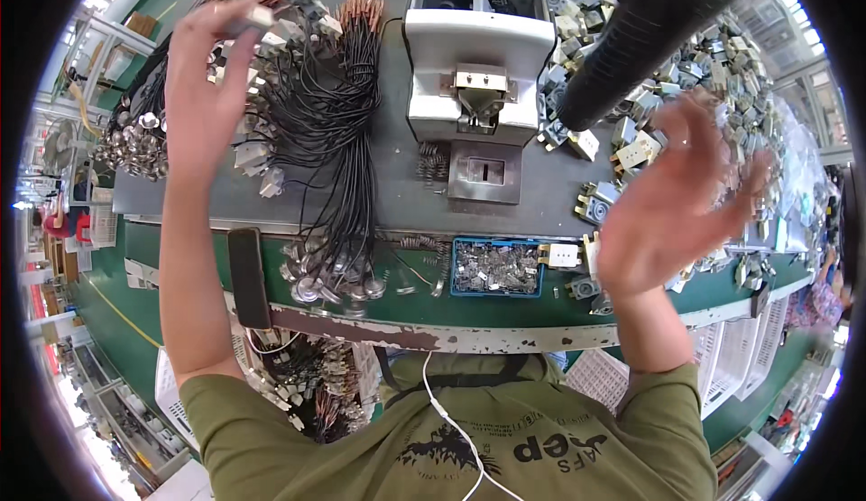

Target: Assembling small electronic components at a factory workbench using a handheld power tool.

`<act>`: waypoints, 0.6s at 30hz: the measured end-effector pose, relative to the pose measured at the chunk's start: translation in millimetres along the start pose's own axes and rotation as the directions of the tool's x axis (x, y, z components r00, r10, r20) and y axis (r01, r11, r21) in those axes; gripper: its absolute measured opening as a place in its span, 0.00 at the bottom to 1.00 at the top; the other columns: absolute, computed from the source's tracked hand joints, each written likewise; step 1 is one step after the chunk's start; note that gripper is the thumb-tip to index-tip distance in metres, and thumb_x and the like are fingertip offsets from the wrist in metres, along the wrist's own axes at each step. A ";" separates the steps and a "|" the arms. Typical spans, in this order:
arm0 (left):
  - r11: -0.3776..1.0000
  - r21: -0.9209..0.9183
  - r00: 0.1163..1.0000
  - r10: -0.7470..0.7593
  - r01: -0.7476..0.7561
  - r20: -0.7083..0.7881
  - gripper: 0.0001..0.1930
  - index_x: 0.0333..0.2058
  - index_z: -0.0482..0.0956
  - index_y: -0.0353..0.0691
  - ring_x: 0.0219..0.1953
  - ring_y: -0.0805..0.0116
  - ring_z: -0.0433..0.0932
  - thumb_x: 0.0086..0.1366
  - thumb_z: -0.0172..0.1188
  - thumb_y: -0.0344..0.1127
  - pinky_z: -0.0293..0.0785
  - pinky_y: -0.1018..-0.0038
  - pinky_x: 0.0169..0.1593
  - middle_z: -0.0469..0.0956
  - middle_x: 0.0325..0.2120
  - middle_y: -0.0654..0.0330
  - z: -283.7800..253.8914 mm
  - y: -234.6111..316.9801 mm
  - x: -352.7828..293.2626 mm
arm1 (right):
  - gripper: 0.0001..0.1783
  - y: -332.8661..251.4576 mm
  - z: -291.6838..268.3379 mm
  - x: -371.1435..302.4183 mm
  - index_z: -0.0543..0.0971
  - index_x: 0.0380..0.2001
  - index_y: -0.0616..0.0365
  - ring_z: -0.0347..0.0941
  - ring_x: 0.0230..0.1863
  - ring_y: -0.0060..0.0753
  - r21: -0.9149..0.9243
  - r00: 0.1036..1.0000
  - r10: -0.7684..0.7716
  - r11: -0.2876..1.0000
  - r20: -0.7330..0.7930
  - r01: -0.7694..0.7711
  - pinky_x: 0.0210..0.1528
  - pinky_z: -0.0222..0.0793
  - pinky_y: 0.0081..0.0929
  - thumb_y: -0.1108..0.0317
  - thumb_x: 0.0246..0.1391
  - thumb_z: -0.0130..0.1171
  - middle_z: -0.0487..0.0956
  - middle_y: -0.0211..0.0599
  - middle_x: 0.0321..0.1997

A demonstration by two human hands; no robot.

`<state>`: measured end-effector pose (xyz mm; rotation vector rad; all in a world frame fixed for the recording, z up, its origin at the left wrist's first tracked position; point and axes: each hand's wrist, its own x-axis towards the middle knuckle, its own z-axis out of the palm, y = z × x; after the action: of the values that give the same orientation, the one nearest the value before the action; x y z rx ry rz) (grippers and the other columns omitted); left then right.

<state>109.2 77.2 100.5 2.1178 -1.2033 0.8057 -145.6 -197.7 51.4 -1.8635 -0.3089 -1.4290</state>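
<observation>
At the far left, my left hand (203,95) is raised over a heap of wired parts, its thumb and fingers closed on a small whitish connector block (259,19). My right hand (663,194) hovers at the right, near a large pile of grey and cream connector blocks (722,68). Its fingers are spread and smeared by motion, and I see nothing in it. Between the hands stands a white bench machine (481,77) with a metal die plate (485,173) at its front. A bundle of black cables (356,122) with bare copper ends lies beside it.
A blue tray (454,271) of tiny metal parts sits near the front edge, with loose springs (433,163) nearer the machine. A dark phone (247,277) rests at the left edge. One thick black tube (631,41) juts over the right-hand pile. Round metal cable ends (311,271) lie left of the tray.
</observation>
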 end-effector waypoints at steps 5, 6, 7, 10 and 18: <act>0.939 0.326 0.944 -0.200 0.109 0.261 0.15 0.50 0.80 0.46 0.50 0.54 0.79 0.70 0.63 0.44 0.72 0.59 0.56 0.83 0.44 0.56 -2.6 -45.9 -13.6 | 0.27 -33.9 59.5 -61.1 0.68 0.67 0.65 0.74 0.63 0.39 0.088 0.497 0.461 0.662 0.735 -0.744 0.63 0.72 0.34 0.78 0.65 0.55 0.75 0.49 0.65; 0.938 0.323 0.931 -0.224 0.125 0.289 0.13 0.48 0.80 0.46 0.53 0.52 0.79 0.70 0.63 0.44 0.73 0.58 0.56 0.83 0.46 0.55 -2.9 -40.2 -9.8 | 0.27 -34.5 70.1 -72.5 0.68 0.67 0.65 0.74 0.63 0.39 0.091 0.495 0.457 0.660 0.739 -0.746 0.63 0.72 0.34 0.78 0.65 0.55 0.75 0.49 0.65; 0.935 0.328 0.930 -0.232 0.133 0.285 0.13 0.48 0.80 0.46 0.53 0.52 0.79 0.70 0.63 0.44 0.73 0.58 0.56 0.83 0.46 0.55 -1.2 -39.5 -9.5 | 0.27 -33.0 79.8 -80.2 0.68 0.67 0.66 0.75 0.61 0.39 0.058 0.393 0.496 0.563 0.774 -0.824 0.64 0.72 0.34 0.76 0.66 0.55 0.76 0.49 0.63; 0.833 0.502 0.972 0.171 -0.232 0.164 0.15 0.48 0.83 0.47 0.57 0.51 0.78 0.62 0.68 0.36 0.74 0.57 0.60 0.82 0.52 0.54 7.3 -22.3 -9.1 | 0.25 -24.1 107.2 -79.5 0.68 0.66 0.68 0.78 0.58 0.37 -0.064 0.128 0.572 0.303 0.810 -0.951 0.62 0.74 0.31 0.73 0.69 0.55 0.78 0.49 0.60; 0.877 0.063 0.782 0.389 -0.476 0.487 0.22 0.44 0.83 0.43 0.60 0.58 0.74 0.59 0.69 0.53 0.62 0.60 0.71 0.82 0.45 0.59 43.8 11.5 -36.5 | 0.36 -44.7 136.9 -86.5 0.56 0.70 0.67 0.76 0.41 0.24 -0.022 0.032 0.758 0.061 0.652 -0.998 0.45 0.75 0.25 0.69 0.67 0.62 0.78 0.38 0.42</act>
<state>93.6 60.3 47.1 2.2889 -2.0003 0.6272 -103.1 -52.1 -20.9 -1.3798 0.3515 0.1754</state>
